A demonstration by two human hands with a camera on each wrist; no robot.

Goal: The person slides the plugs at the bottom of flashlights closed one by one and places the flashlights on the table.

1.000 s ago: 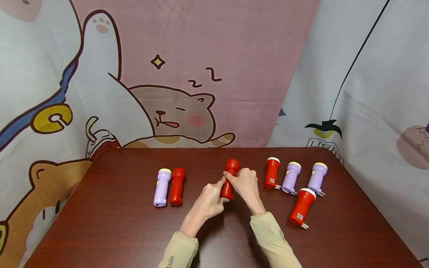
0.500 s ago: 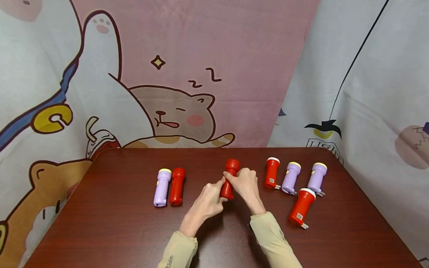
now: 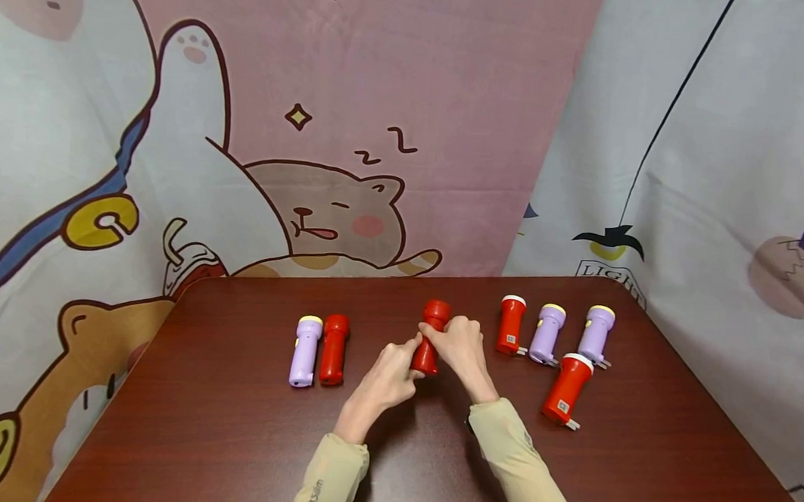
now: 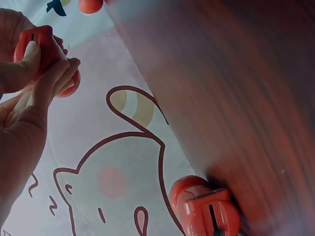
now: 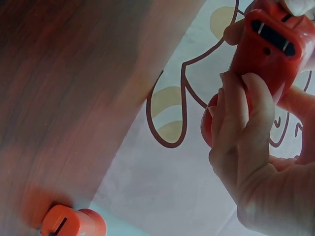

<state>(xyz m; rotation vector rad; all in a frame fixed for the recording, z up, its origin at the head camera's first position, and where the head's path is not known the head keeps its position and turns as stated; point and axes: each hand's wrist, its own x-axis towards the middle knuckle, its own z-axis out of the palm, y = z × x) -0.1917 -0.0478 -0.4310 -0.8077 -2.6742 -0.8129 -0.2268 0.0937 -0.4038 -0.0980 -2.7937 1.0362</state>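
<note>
Red flashlight [image 3: 430, 336] gripped in both hands, left [image 3: 387, 379] and right [image 3: 461, 347]; two set left, four waiting right.

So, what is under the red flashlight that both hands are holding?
Under the red flashlight only the dark wooden table shows. The left hand and right hand cover its lower body, so whether it touches the table is hidden.

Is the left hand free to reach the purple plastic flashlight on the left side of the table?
Probably not yet: the left hand grips the red flashlight, though nothing blocks the purple flashlight.
</note>
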